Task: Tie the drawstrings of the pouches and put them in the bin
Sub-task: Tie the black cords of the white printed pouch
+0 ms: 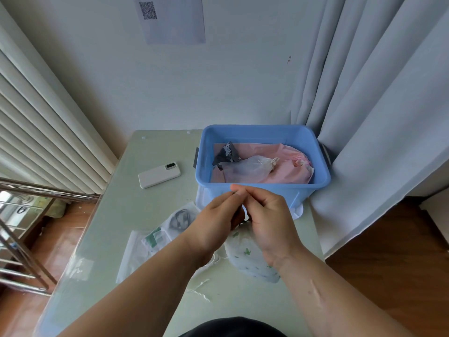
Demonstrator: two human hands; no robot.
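Note:
My left hand (216, 218) and my right hand (264, 215) meet just in front of the blue bin (264, 188). Both pinch the thin drawstring of a white pouch with small green prints (250, 257), which hangs and lies under my right wrist. The string itself is mostly hidden between my fingers. In the bin lie a pink pouch (286, 171), a sheer white pouch (245, 169) tied at its neck, and a dark patterned pouch (227, 152). More white pouches (155, 239) with grey and green prints lie flat on the table to the left of my hands.
A white phone (159, 175) lies face down on the pale green table (116, 215), left of the bin. Loose white cord (199, 288) trails near the table's front. A curtain (364, 117) hangs at the right, a metal rack (21, 239) stands at the left.

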